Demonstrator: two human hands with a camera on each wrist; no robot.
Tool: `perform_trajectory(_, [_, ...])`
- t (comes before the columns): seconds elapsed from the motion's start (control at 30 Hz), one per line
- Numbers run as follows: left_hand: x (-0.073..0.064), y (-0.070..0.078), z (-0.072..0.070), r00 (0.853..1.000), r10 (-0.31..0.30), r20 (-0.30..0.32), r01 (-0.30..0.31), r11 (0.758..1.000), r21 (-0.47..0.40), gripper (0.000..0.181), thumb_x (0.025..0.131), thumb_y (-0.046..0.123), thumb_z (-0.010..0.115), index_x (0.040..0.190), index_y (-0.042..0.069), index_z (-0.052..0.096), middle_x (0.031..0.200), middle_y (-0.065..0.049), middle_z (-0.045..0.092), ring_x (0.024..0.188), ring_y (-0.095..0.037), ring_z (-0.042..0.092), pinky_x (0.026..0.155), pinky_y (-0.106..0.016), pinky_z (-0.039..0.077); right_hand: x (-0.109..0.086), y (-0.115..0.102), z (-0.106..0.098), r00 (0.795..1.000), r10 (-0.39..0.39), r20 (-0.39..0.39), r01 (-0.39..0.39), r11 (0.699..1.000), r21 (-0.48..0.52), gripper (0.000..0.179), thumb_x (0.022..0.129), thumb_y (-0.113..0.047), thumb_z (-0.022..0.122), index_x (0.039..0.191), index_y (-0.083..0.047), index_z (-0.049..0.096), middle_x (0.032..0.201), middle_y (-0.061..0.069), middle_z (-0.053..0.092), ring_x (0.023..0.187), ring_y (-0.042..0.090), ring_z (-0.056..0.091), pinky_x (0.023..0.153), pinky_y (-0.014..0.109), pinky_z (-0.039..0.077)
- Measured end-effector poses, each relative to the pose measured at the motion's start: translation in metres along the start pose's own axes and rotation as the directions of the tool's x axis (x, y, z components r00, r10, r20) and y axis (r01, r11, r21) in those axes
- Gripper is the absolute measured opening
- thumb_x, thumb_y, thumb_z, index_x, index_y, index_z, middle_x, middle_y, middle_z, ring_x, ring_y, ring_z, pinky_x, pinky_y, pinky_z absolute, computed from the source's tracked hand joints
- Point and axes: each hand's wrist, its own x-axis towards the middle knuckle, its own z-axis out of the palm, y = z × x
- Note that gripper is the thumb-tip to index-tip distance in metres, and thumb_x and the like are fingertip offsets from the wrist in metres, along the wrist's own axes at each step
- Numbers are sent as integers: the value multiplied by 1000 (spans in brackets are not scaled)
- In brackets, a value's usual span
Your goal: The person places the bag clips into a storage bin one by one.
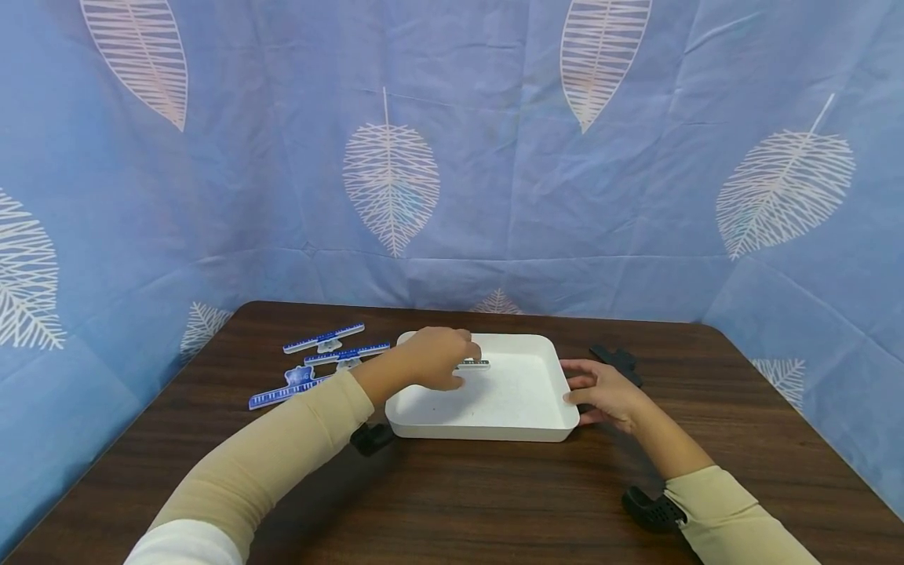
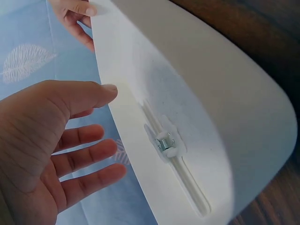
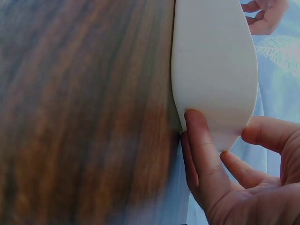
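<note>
I see left hand point(image 1: 439, 358) loosely spread, empty — clip point(image 2: 188, 183) nearest it, below, long axis left-right in tray point(image 1: 523, 396); right hand point(image 1: 611, 397) pinches right rim.

The tray point(image 1: 519, 392) in my right grip point(image 1: 611, 396) looked matt plastic; the clip point(image 2: 190, 186) inside had a shiny metal spring point(image 2: 164, 143); the table point(image 1: 487, 502), grained wood; the backdrop point(image 1: 494, 196), creased cloth.

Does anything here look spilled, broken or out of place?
Nothing looks spilled or broken. Slightly odd: left of the white tray, the nearest blue clip has its handle pointing away, opposite the other two clips.
</note>
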Motion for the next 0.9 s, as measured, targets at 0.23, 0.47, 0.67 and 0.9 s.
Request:
perform_trajectory(0.23, [-8,0,-1,1000,16,9,-16,999,-33,47,84,27,76,128,14,65,115,-3,65,94,-14,61,86,-33,52,0,0,-1,1000,5,0,-5,1000,0,74,89,2,64,151,4,23,132,34,47,94,30,66,71,46,58])
perform_trajectory(0.47, [-20,-1,-1,999,42,-5,-42,999,-6,44,85,28,75,125,13,66,111,-3,64,90,-13,61,80,-33,53,0,0,-1,1000,3,3,-3,1000,-2,74,89,2,64,151,5,23,132,34,48,95,30,66,72,46,58])
perform_trajectory(0.67, [-32,1,-4,997,67,-49,-67,998,8,40,84,25,76,121,14,68,106,-1,64,87,-13,61,75,-32,53,0,-2,1,1000,3,-1,-3,1000,3,73,89,3,63,150,5,23,131,33,49,94,29,67,70,45,58])
perform_trajectory(0.9, [-43,3,-7,994,85,-65,-83,996,38,36,84,26,76,118,15,68,104,-1,64,88,-15,62,75,-34,53,-2,-2,1,1000,9,-3,-9,1000,1,72,90,3,62,150,5,23,132,34,48,93,28,66,70,45,58])
